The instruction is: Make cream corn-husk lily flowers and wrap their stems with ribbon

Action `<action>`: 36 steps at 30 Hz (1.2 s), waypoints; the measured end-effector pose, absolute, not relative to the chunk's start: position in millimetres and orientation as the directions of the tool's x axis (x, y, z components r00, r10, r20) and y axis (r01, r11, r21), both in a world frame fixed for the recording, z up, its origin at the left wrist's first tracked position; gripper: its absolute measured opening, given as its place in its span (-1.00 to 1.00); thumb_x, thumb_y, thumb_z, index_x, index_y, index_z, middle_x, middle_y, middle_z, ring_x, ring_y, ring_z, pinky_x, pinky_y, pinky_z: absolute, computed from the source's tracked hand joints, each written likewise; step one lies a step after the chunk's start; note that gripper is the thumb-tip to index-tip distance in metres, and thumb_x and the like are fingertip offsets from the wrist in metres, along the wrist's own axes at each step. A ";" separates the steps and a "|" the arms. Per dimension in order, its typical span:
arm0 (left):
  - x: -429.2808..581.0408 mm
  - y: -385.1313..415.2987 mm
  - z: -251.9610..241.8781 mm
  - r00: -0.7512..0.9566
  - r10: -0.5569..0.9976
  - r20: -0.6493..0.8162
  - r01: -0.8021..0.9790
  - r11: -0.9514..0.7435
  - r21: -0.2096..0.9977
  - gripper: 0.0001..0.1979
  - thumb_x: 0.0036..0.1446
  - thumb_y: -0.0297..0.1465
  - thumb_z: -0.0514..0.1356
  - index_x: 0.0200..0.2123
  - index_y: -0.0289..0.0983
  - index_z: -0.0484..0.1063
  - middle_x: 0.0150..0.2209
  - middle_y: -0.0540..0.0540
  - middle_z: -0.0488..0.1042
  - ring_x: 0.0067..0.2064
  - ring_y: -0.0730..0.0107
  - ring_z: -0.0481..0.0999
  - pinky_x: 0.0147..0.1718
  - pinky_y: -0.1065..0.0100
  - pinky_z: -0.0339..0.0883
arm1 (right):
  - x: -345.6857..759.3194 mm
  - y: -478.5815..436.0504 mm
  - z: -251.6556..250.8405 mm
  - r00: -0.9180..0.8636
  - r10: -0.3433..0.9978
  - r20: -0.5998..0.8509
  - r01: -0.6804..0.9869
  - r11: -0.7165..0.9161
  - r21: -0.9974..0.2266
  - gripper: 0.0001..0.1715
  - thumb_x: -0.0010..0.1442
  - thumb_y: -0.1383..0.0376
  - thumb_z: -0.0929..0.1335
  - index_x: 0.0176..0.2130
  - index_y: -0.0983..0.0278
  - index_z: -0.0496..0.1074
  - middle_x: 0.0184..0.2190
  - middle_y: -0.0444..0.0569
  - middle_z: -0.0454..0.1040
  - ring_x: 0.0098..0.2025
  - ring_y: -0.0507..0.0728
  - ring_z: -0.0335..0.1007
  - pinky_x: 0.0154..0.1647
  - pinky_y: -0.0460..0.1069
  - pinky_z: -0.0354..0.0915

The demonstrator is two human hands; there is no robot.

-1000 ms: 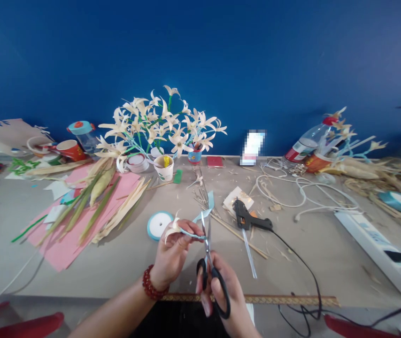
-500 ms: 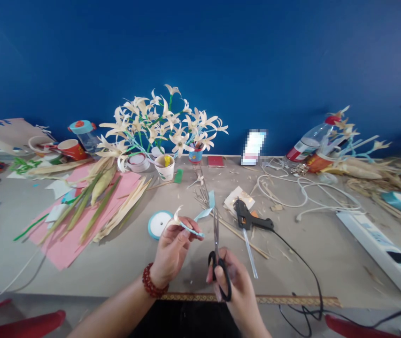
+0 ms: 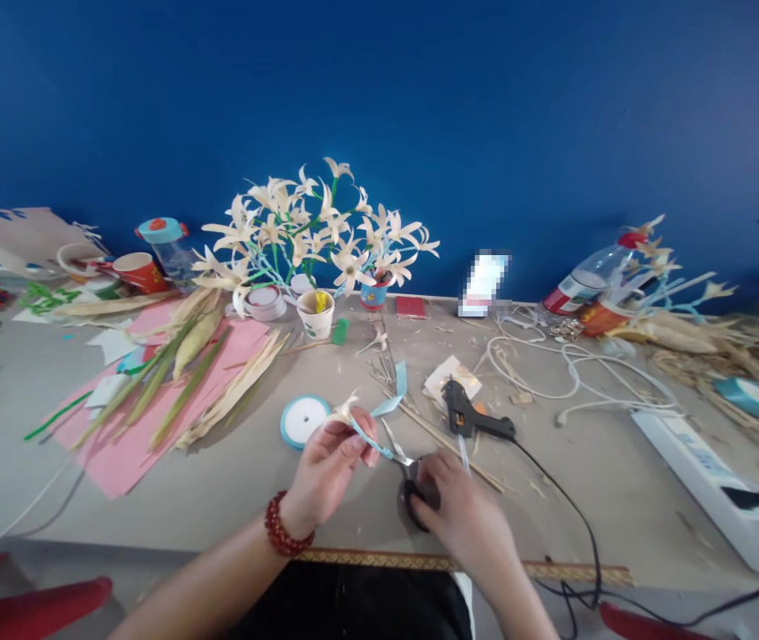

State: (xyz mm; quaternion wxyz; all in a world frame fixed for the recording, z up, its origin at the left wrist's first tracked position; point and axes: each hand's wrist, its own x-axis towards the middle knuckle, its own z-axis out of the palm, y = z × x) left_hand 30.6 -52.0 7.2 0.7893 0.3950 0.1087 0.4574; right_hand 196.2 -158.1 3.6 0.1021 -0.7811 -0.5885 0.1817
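My left hand (image 3: pixel 326 467) pinches a small artificial flower (image 3: pixel 345 411) with cream petals, its short stem (image 3: pixel 371 440) wrapped in light blue. The stem points to the right. My right hand (image 3: pixel 466 511) grips black-handled scissors (image 3: pixel 411 504), fingers in the handles. Their blades are parted and lie close to the free tip of the stem; whether they touch it I cannot tell. Behind my left hand lies a spool of light blue ribbon (image 3: pixel 305 421). A loose blue strip (image 3: pixel 394 391) rests just beyond the scissors.
A black glue gun (image 3: pixel 476 416) with its cord lies to the right, near a white power strip (image 3: pixel 699 471). Finished cream flowers (image 3: pixel 316 227) stand in cups at the back. Husks (image 3: pixel 233 396) and pink paper (image 3: pixel 119 467) cover the left side.
My right hand has turned the scissors leftward and brought them to the stem's tip, their blades now spread. My left hand still holds the flower, its stem tilted further downward.
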 end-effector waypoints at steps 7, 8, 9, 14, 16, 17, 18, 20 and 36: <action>28.4 -52.0 12.5 0.574 0.802 0.167 -0.600 0.273 0.752 -0.88 0.17 -0.37 0.28 -0.33 -0.31 0.47 -0.37 -0.01 0.34 -0.42 0.54 0.33 -0.39 0.42 0.19 | 202.3 -147.8 40.6 0.075 0.997 -0.035 0.510 -0.069 -0.857 -0.80 0.20 0.19 0.36 -0.18 0.22 0.43 -0.39 -0.09 0.43 -0.44 0.09 0.34 -0.44 -0.05 0.25; 28.4 -52.4 13.3 0.570 0.807 0.155 -0.590 0.271 0.760 -0.86 0.16 -0.35 0.30 -0.34 -0.32 0.47 -0.37 -0.01 0.35 -0.42 0.53 0.33 -0.39 0.42 0.20 | 197.7 -146.3 45.1 0.078 0.997 0.014 0.397 -0.018 -0.917 -0.75 0.21 0.17 0.36 -0.14 0.23 0.42 -0.36 -0.07 0.45 -0.44 0.07 0.34 -0.44 -0.06 0.27; 28.2 -53.0 14.0 0.566 0.812 0.144 -0.579 0.267 0.770 -0.85 0.15 -0.34 0.30 -0.34 -0.32 0.46 -0.38 -0.01 0.36 -0.41 0.53 0.34 -0.39 0.43 0.21 | 192.1 -144.3 48.5 0.087 0.995 0.053 0.311 0.023 -0.950 -0.73 0.20 0.16 0.37 -0.12 0.23 0.41 -0.34 -0.06 0.46 -0.44 0.06 0.35 -0.44 -0.06 0.29; 22.7 -57.3 12.5 0.555 0.819 0.150 -0.539 0.216 0.814 -0.85 0.16 -0.35 0.29 -0.34 -0.33 0.48 -0.35 -0.04 0.40 -0.37 0.51 0.38 -0.36 0.43 0.26 | 166.5 -133.9 48.8 0.148 0.978 0.145 0.274 0.100 -0.956 -0.90 0.23 0.25 0.37 -0.27 0.24 0.43 -0.49 -0.14 0.44 -0.53 0.01 0.31 -0.51 -0.11 0.26; 19.6 -58.8 11.4 0.547 0.824 0.147 -0.526 0.202 0.826 -0.87 0.17 -0.35 0.29 -0.28 -0.32 0.49 -0.34 -0.05 0.42 -0.35 0.49 0.39 -0.33 0.42 0.29 | 161.6 -132.7 45.3 0.176 0.961 0.215 0.336 0.146 -0.930 -0.93 0.26 0.28 0.35 -0.29 0.24 0.42 -0.48 -0.13 0.47 -0.52 0.01 0.34 -0.48 -0.10 0.28; 18.5 -59.3 11.3 0.540 0.831 0.137 -0.516 0.198 0.833 -0.86 0.16 -0.36 0.30 -0.25 -0.31 0.49 -0.33 -0.05 0.43 -0.34 0.48 0.40 -0.32 0.42 0.31 | 160.0 -132.9 43.7 0.189 0.946 0.264 0.387 0.176 -0.905 -0.94 0.26 0.31 0.35 -0.29 0.24 0.42 -0.45 -0.12 0.48 -0.50 0.02 0.36 -0.45 -0.10 0.30; 17.8 -59.7 11.4 0.531 0.839 0.124 -0.504 0.195 0.841 -0.85 0.14 -0.36 0.31 -0.24 -0.31 0.49 -0.32 -0.05 0.43 -0.34 0.48 0.41 -0.31 0.41 0.32 | 158.9 -133.3 42.6 0.200 0.927 0.318 0.444 0.203 -0.872 -0.96 0.26 0.33 0.35 -0.28 0.24 0.42 -0.44 -0.11 0.49 -0.48 0.02 0.37 -0.42 -0.09 0.31; 17.6 -60.2 12.4 0.507 0.856 0.099 -0.475 0.182 0.861 -0.84 0.10 -0.37 0.34 -0.26 -0.31 0.49 -0.33 -0.05 0.44 -0.33 0.47 0.41 -0.30 0.42 0.33 | 157.2 -134.6 41.6 0.200 0.893 0.402 0.540 0.242 -0.806 -0.96 0.25 0.37 0.35 -0.29 0.24 0.41 -0.43 -0.11 0.48 -0.46 0.03 0.39 -0.39 -0.09 0.31; 10.4 -64.1 33.9 0.444 0.851 0.280 -0.379 -0.105 0.920 -0.89 0.12 -0.38 0.30 -0.40 -0.31 0.51 -0.38 -0.05 0.41 -0.33 0.41 0.40 -0.31 0.41 0.31 | 147.8 -141.8 46.1 0.268 0.960 0.077 0.052 0.065 -0.996 -0.75 0.19 0.14 0.42 -0.36 0.27 0.43 -0.56 -0.17 0.36 -0.60 -0.02 0.28 -0.60 -0.13 0.28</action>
